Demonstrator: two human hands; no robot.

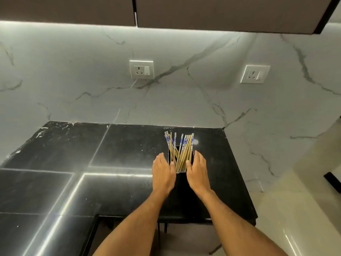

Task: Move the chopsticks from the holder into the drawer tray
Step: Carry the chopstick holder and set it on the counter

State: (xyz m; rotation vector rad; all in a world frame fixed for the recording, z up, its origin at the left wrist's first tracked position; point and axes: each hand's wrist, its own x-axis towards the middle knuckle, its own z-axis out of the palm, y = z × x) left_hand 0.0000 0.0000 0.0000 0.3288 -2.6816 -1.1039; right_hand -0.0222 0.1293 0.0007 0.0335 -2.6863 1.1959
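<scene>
So the chopsticks [180,151] are all standing in a dark square holder [180,171] toward the back right of the black counter [77,182], leaning every which way; some are plain bamboo-coloured, others have blue-and-white patterned tops. The person has both hands flanking the holder: the left hand [163,175] flat against its left side, the right hand [197,172] against its right side. The fingers [161,159] of both hands are straight and held together, palms facing in toward the holder, with each thumb resting at the near rim by the sticks, not curled around anything as far as I can see. Behind it there's a white marble-look wall with two sockets [141,69], and dark upper cabinets [221,13] overhead with a light strip underneath. No drawer tray is visible from here.
</scene>
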